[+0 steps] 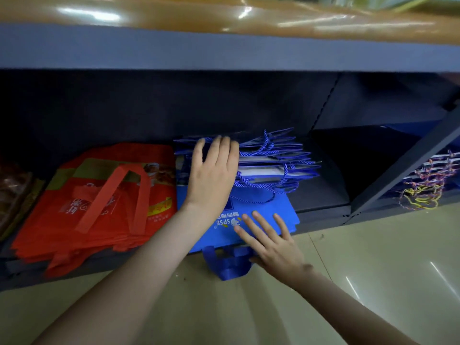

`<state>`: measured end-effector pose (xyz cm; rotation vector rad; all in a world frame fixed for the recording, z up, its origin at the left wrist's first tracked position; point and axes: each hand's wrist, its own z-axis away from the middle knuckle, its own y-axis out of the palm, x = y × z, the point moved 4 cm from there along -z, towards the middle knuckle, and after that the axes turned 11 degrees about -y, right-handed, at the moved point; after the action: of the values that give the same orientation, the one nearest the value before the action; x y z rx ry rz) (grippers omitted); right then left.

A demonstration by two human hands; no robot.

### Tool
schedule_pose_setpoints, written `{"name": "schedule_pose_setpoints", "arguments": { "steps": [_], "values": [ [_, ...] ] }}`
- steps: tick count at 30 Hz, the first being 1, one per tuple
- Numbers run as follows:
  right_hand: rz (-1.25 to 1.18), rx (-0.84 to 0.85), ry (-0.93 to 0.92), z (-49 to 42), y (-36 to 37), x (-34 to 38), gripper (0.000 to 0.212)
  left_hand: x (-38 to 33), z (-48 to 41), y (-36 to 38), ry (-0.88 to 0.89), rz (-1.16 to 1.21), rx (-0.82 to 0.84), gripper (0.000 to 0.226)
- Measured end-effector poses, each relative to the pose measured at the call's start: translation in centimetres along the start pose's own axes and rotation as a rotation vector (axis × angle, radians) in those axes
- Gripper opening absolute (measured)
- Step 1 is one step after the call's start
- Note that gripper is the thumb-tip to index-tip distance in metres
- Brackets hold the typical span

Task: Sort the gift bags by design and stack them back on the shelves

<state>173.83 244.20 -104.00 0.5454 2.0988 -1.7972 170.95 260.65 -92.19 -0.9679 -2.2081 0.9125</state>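
Down at the bottom shelf (321, 216) here, both my hands are in the middle of the frame. My left hand (214, 175) is laid flat on top of the pile of paper gift bags with blue cord handles (273, 165). Its fingers are straight and reach over the far end of the pile, pressing on it rather than grabbing anything. That pile sits toward the back of the shelf, dead centre, with its cords fanning out to the right.

My right hand (271, 241) is lower, just right of centre. Its fingers are spread and relaxed, resting on the blue fabric bag (261, 202) with SPSE printed on it. That bag lies flat under the paper ones and pokes out over the shelf's front edge, and its blue strap handles (229, 266) hang down over the floor (373, 257).

Touching it on the left is the stack of red fabric bags (99, 195), with one red strap looped across the top. At the far left edge there's a brownish pile (15, 188), too blurry to tell what. Over on the right, past the slanted post, is another lot of bags with multicoloured cord handles (428, 180)
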Motion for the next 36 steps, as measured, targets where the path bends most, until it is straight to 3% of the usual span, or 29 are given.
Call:
{"name": "schedule_pose_setpoints", "arguments": {
  "steps": [1, 4, 8, 15, 20, 22, 24, 31, 32, 34, 36],
  "values": [
    [0.000, 0.033, 0.034, 0.1, 0.8, -0.1, 0.119, 0.3, -0.4, -0.1, -0.004, 0.000, -0.004, 0.081],
    [0.002, 0.002, 0.117, 0.1, 2.0, -1.5, 0.073, 1.2, -1.9, -0.4, -0.015, 0.018, -0.010, 0.093],
    [-0.188, -0.045, 0.167, -0.7, 2.2, -2.9, 0.054, 2.4, -3.6, -0.7, 0.032, 0.065, -0.022, 0.103],
    [-0.083, -0.197, 0.107, -2.6, -2.1, -7.5, 0.056, 2.2, -3.5, -0.7, 0.054, 0.087, -0.015, 0.104],
    [-0.109, -0.071, 0.111, -1.0, 0.2, -6.5, 0.054, 2.5, -3.9, -0.7, 0.029, 0.069, -0.018, 0.103],
    [-0.205, 0.076, 0.144, 0.7, 2.2, -5.3, 0.086, 2.6, -3.7, -0.7, 0.018, 0.075, -0.015, 0.103],
    [-0.254, 0.110, 0.159, 2.2, 2.5, -4.4, 0.100, 2.5, -3.1, -0.6, 0.016, 0.078, -0.008, 0.102],
    [-0.426, -0.284, 0.171, 2.7, -2.0, -3.2, 0.047, 1.0, 0.1, 0.0, 0.046, 0.036, 0.003, 0.101],
    [-0.495, -0.295, 0.257, 2.9, -1.6, -2.4, 0.042, 1.0, 0.2, 0.0, 0.040, 0.034, 0.007, 0.102],
    [-0.696, -0.293, 0.608, 4.0, 0.2, -1.2, 0.043, 1.1, 0.4, 0.0, 0.029, 0.028, 0.014, 0.104],
    [-0.999, -0.259, 1.041, 5.4, 2.3, -0.8, 0.068, 1.1, 0.6, 0.2, 0.022, 0.012, 0.014, 0.102]
  ]
}}
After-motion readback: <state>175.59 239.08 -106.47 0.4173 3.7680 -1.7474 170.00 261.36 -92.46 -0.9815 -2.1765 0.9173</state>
